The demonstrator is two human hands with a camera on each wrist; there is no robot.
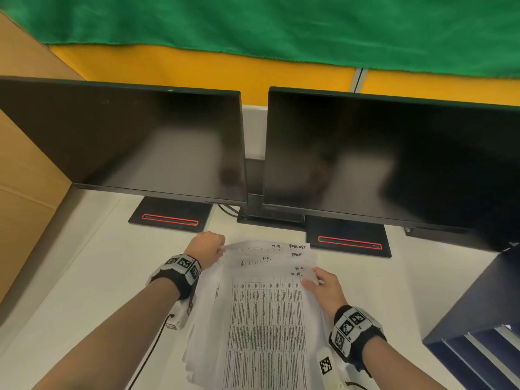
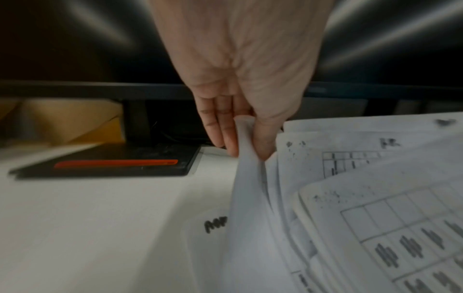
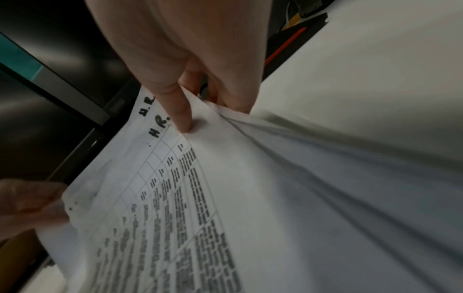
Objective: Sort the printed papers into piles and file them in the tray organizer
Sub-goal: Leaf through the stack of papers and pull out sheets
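A fanned stack of printed papers [image 1: 261, 313] with tables and handwritten "H.R." marks is lifted off the white desk [image 1: 92, 277] in front of me. My left hand [image 1: 209, 247] pinches the stack's far left corner, thumb against fingers [image 2: 250, 138]. My right hand [image 1: 323, 282] pinches the top right corner of the upper sheets [image 3: 200, 178], thumb on the printed face. A separate sheet [image 2: 208, 237] with handwriting lies flat on the desk under the left side. The dark blue tray organizer [image 1: 478, 327] stands at the right edge.
Two dark monitors [image 1: 126, 142] [image 1: 394, 159] stand behind the papers, their black bases [image 1: 168, 215] [image 1: 349, 237] with red stripes close to the stack's far edge. A cardboard panel [image 1: 25, 192] walls the left side. Bare desk lies left of my left arm.
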